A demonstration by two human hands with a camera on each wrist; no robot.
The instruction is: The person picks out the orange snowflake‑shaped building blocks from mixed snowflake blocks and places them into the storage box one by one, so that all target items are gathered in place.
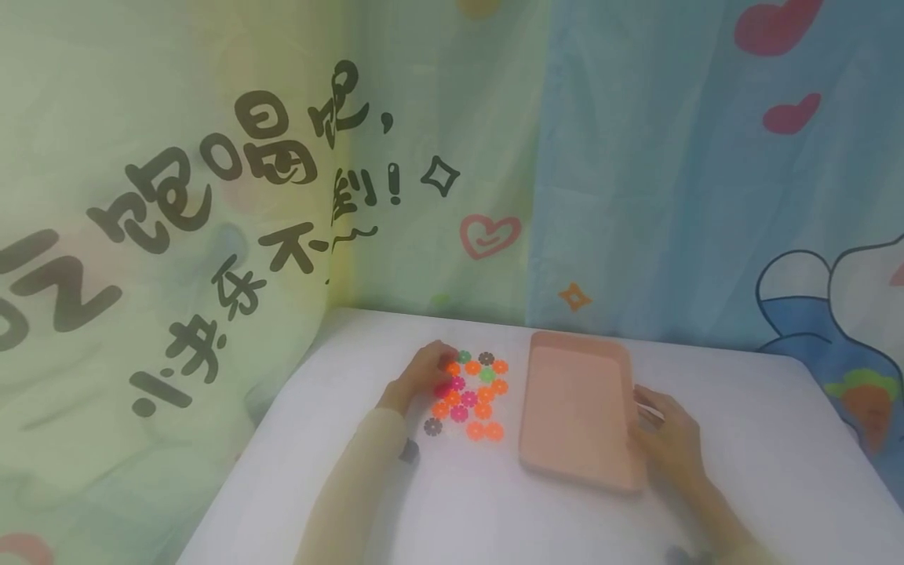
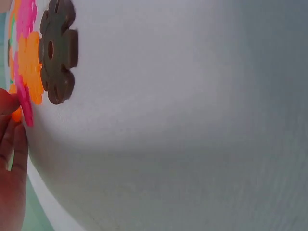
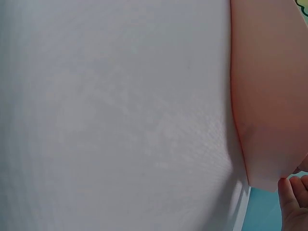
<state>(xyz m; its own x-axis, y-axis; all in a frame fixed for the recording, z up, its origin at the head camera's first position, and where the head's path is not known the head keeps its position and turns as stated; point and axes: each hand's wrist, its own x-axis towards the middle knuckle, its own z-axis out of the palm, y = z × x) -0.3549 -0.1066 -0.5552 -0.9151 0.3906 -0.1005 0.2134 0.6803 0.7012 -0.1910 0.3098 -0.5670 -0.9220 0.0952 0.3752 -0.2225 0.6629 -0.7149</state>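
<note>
Flat flower-shaped plastic pieces in orange, pink, green and dark grey lie in a loose group on the white table. My left hand (image 1: 429,369) is at the group's left edge. In the left wrist view its thumb and fingertips pinch a pink flower-shaped piece (image 2: 24,103), beside an orange piece (image 2: 32,67) and a dark grey piece (image 2: 58,53). To the right of the group is a shallow salmon-pink tray (image 1: 575,408). My right hand (image 1: 671,435) grips the tray's right edge; in the right wrist view, thumb and fingers meet at its rim.
The white table (image 1: 565,522) reaches back to a curtain (image 1: 438,267) printed with hearts and lettering. A second printed cloth (image 1: 85,424) hangs along the left side. A dark grey piece (image 1: 433,427) lies at the front left of the group.
</note>
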